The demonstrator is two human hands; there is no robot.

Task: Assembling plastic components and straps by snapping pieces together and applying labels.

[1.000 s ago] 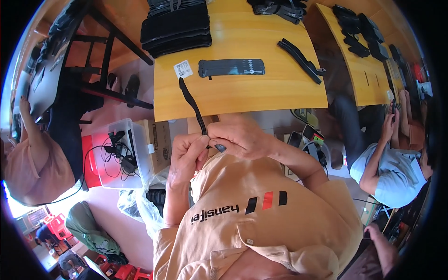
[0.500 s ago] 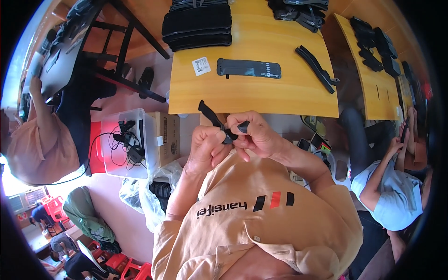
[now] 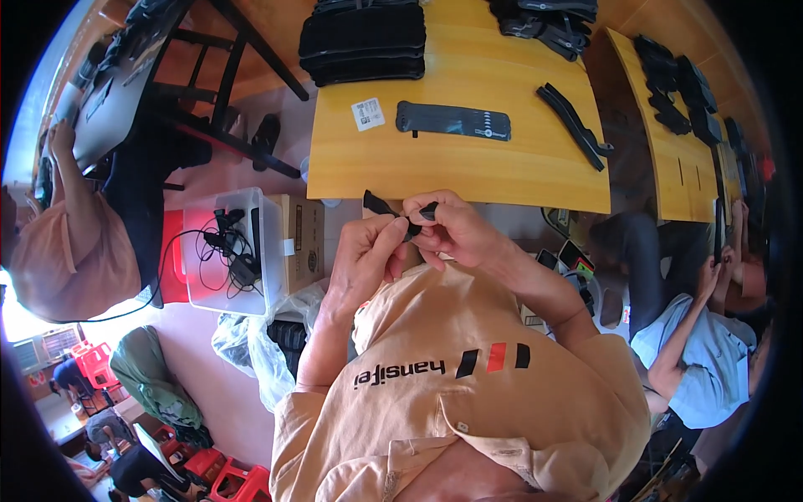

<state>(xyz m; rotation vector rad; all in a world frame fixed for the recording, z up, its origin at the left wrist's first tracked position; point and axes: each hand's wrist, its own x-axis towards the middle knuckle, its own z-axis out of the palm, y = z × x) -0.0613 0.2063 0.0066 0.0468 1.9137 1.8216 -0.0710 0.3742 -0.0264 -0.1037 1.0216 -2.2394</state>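
Note:
Just off the near edge of the wooden table [image 3: 351, 176], a black strap [image 3: 378, 203] is gripped between my two hands. My left hand [image 3: 364, 255] pinches it between thumb and fingers, with one end sticking up past the knuckles. Close beside, my right hand [image 3: 464, 234] has its fingers curled round another part of the strap, whose black tip shows above them. Fingers hide the middle of the strap. Farther off on the table lie a flat dark band [image 3: 452, 122] with white marks, a white label [image 3: 367, 115] and a long black strip [image 3: 573, 125].
Stacked black padded pieces [image 3: 361, 42] and a pile of black straps [image 3: 544, 29] sit at the table's far side. To my left stand a clear plastic bin [image 3: 194, 289] of cables and a cardboard box [image 3: 301, 238]. Other people sit on both sides.
My hands have drawn slightly closer together on the strap, and its free end has become shorter above my left hand. The view has shifted slightly.

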